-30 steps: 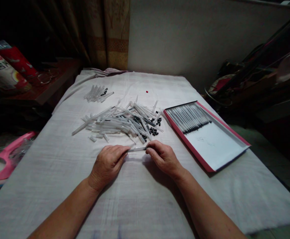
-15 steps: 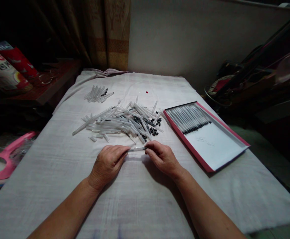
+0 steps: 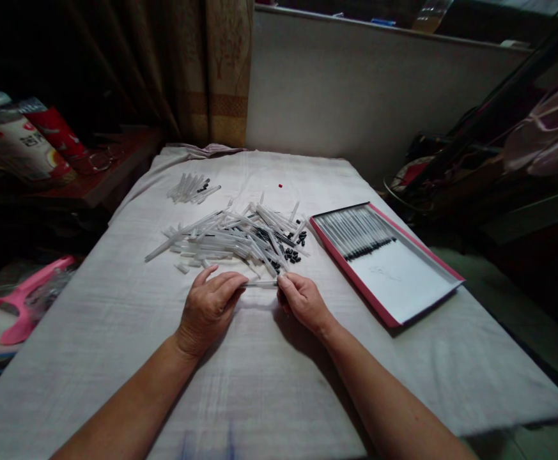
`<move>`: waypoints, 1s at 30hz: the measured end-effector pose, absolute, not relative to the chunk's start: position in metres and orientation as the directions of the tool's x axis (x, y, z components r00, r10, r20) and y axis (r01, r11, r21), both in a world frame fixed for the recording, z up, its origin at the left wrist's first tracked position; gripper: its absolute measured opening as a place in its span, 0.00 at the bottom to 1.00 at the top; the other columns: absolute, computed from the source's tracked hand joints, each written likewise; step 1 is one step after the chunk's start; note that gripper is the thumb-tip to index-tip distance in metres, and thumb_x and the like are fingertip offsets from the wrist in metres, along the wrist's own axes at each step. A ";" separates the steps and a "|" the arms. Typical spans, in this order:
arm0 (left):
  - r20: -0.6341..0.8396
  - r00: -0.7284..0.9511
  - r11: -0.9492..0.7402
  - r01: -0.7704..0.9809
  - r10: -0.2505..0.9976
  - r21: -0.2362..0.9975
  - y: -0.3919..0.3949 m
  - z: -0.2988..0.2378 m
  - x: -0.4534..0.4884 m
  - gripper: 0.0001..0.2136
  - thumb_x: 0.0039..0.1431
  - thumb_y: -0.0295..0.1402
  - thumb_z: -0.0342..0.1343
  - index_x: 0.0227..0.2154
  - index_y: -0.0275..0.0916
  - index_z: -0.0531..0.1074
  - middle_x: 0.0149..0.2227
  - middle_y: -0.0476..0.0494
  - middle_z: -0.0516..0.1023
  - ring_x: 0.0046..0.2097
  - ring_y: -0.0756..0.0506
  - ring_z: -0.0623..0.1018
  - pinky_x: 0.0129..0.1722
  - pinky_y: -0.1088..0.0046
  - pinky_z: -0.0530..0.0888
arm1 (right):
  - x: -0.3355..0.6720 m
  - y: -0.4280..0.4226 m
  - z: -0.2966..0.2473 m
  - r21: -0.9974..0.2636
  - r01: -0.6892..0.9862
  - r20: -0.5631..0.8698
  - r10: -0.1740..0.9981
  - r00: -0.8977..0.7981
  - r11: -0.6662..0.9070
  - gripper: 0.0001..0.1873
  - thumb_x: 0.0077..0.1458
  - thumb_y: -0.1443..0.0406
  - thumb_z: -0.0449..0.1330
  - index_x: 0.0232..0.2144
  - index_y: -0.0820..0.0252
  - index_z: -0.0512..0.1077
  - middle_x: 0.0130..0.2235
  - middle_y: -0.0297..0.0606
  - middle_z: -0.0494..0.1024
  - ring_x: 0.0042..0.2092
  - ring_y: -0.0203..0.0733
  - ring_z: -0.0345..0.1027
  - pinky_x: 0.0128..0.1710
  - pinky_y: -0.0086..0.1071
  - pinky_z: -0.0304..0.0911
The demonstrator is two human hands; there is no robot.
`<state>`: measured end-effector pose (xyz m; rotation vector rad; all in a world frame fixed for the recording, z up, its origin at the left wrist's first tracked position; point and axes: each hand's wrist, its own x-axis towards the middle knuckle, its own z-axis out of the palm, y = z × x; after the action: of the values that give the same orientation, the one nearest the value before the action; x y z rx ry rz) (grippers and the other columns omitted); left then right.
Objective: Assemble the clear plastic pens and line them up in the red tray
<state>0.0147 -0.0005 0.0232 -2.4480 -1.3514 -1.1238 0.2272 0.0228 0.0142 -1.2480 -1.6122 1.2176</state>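
Both hands rest on a white cloth-covered table (image 3: 91,358) and pinch one clear pen tube (image 3: 261,283) between them. My left hand (image 3: 209,308) holds its left end, fingers curled. My right hand (image 3: 300,301) grips the right end. Just beyond the hands lies a heap of clear pen tubes (image 3: 225,235) mixed with small black caps (image 3: 294,255). A red-edged shallow box (image 3: 387,262) to the right holds a row of assembled pens at its far end.
A smaller bundle of tubes (image 3: 190,188) lies at the far left of the table, and a tiny red bit (image 3: 280,186) beyond the heap. A pink plastic object (image 3: 13,313) sits left of the table. Packets (image 3: 20,144) stand on a side shelf. Clutter fills the right.
The view has tilted up a little, so everything sits slightly lower and nearer. The two hands have drawn a bit closer together on the tube.
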 end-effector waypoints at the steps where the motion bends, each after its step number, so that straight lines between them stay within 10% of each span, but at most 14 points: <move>1: 0.676 0.277 -0.560 0.793 0.683 0.241 -0.001 0.025 0.015 0.07 0.62 0.30 0.55 0.43 0.40 0.72 0.44 0.42 0.80 0.46 0.44 0.78 0.57 0.59 0.65 | 0.226 0.023 0.014 -0.969 0.238 0.009 0.977 -0.212 0.060 0.28 0.58 0.45 0.50 0.16 0.57 0.63 0.15 0.29 0.63 0.17 0.31 0.55 0.20 0.26 0.55; 5: 0.595 -0.030 -0.386 0.734 0.803 0.558 -0.005 0.029 0.015 0.11 0.57 0.41 0.59 0.37 0.39 0.74 0.39 0.40 0.79 0.43 0.41 0.77 0.47 0.61 0.71 | 0.222 0.023 0.015 -0.973 0.183 0.131 0.990 -0.057 0.140 0.28 0.58 0.44 0.49 0.19 0.58 0.64 0.19 0.31 0.68 0.19 0.32 0.59 0.22 0.27 0.58; 9: 0.040 -0.198 -0.016 0.122 0.979 0.992 -0.004 0.029 0.023 0.22 0.49 0.54 0.61 0.32 0.37 0.75 0.28 0.47 0.75 0.25 0.50 0.72 0.22 0.76 0.67 | 0.215 0.017 0.012 -0.921 0.272 0.264 0.960 -0.090 0.279 0.26 0.62 0.48 0.47 0.21 0.58 0.66 0.21 0.32 0.69 0.23 0.33 0.63 0.28 0.28 0.60; 15: -0.265 -0.282 0.120 -0.442 0.922 0.889 0.004 0.028 0.023 0.25 0.30 0.47 0.73 0.30 0.36 0.75 0.26 0.53 0.73 0.23 0.55 0.71 0.16 0.84 0.60 | 0.196 0.013 0.007 -0.914 0.297 0.227 0.955 -0.191 0.277 0.24 0.61 0.50 0.49 0.20 0.58 0.66 0.20 0.33 0.69 0.23 0.33 0.62 0.27 0.28 0.59; 23: -0.250 -0.267 0.076 -0.526 0.931 0.847 0.009 0.042 -0.003 0.08 0.54 0.30 0.63 0.38 0.38 0.75 0.36 0.49 0.81 0.29 0.54 0.78 0.23 0.84 0.71 | 0.151 0.023 0.018 -0.976 -0.014 -0.205 0.942 -0.266 -0.216 0.26 0.52 0.43 0.54 0.20 0.58 0.63 0.18 0.30 0.68 0.17 0.29 0.56 0.18 0.24 0.53; 30: -0.318 -0.463 -0.038 -0.612 0.827 0.790 0.013 0.051 -0.058 0.08 0.65 0.24 0.48 0.32 0.36 0.70 0.27 0.51 0.77 0.24 0.55 0.76 0.24 0.83 0.74 | 0.141 0.027 0.016 -0.962 0.265 -0.018 0.949 -0.315 0.070 0.21 0.60 0.54 0.50 0.20 0.58 0.65 0.19 0.30 0.71 0.20 0.32 0.61 0.24 0.26 0.58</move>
<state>-0.0579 0.0127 0.0509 -0.5524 -2.3110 -3.4654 0.1411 0.0275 0.0161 -1.2228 -1.6704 1.2788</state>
